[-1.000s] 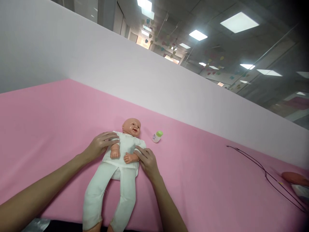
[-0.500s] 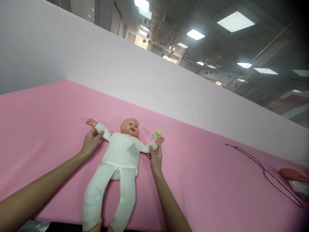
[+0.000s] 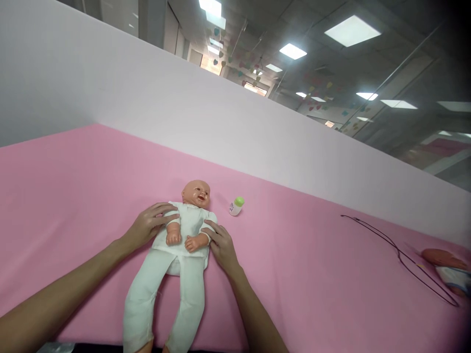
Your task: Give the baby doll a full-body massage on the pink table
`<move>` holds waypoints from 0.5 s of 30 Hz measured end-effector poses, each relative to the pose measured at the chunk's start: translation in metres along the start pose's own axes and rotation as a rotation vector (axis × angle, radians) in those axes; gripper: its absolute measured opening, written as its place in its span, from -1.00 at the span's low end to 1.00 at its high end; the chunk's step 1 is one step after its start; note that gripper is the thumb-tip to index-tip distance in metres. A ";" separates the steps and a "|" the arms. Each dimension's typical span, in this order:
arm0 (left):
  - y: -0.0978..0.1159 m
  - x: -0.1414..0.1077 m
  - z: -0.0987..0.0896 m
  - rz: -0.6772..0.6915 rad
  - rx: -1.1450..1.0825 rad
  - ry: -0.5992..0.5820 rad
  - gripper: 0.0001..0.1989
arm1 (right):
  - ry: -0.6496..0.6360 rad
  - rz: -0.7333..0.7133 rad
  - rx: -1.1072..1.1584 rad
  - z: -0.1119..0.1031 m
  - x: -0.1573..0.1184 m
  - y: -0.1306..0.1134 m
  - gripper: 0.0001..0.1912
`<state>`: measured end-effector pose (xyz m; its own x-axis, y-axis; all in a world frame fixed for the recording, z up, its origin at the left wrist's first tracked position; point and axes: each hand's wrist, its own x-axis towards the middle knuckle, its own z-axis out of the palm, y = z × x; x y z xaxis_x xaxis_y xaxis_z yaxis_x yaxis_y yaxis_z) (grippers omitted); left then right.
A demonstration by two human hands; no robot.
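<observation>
A baby doll (image 3: 186,220) in a white top and trousers lies on its back on the pink surface, its bald head toward the wall. Both its arms are folded inward over its belly. My left hand (image 3: 150,223) is wrapped over the doll's upper sleeve at the left of its chest, fingers slightly apart. On the other side, my right hand (image 3: 221,245) holds the doll's other forearm with curved fingers across the sleeve. The thumbs are hidden. A small bottle (image 3: 236,206) with a green cap stands to the right of the doll's head.
The pink padded surface (image 3: 301,255) meets a white partition wall (image 3: 221,132) at the back. At the right lie a thin dark cable (image 3: 399,250) and another doll (image 3: 447,264), cut off by the frame. Lit ceiling panels show beyond the wall.
The doll's arms were stretched out to both sides and are now folded in over its belly. Both my hands moved inward with them. The bottle is now in full view.
</observation>
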<state>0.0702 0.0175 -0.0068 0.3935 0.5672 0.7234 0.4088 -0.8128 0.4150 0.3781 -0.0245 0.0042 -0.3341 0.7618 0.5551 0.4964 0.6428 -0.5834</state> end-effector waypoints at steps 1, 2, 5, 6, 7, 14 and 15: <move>0.000 0.000 0.001 -0.039 -0.009 0.013 -0.62 | 0.039 0.040 0.044 0.002 0.000 0.001 -0.54; -0.001 0.000 0.002 -0.111 -0.031 0.040 -0.65 | 0.099 0.100 0.107 0.003 0.001 0.002 -0.57; -0.005 0.000 0.005 -0.469 -0.167 0.187 -0.69 | 0.323 0.374 0.341 0.006 0.004 0.008 -0.77; -0.007 0.000 0.006 -0.590 -0.227 0.248 -0.67 | 0.378 0.471 0.412 0.006 0.005 0.011 -0.80; -0.010 0.001 0.006 -0.691 -0.293 0.305 -0.63 | 0.417 0.556 0.471 0.005 0.005 0.015 -0.75; -0.014 0.005 0.002 -0.756 -0.437 0.397 -0.57 | 0.450 0.594 0.581 -0.005 0.008 0.021 -0.62; -0.010 0.005 0.002 -0.698 -0.387 0.368 -0.60 | 0.440 0.546 0.572 -0.005 0.009 0.018 -0.64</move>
<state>0.0698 0.0292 -0.0087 -0.1596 0.9273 0.3386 0.1232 -0.3216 0.9388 0.3883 -0.0070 0.0020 0.2256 0.9485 0.2222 -0.0176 0.2321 -0.9725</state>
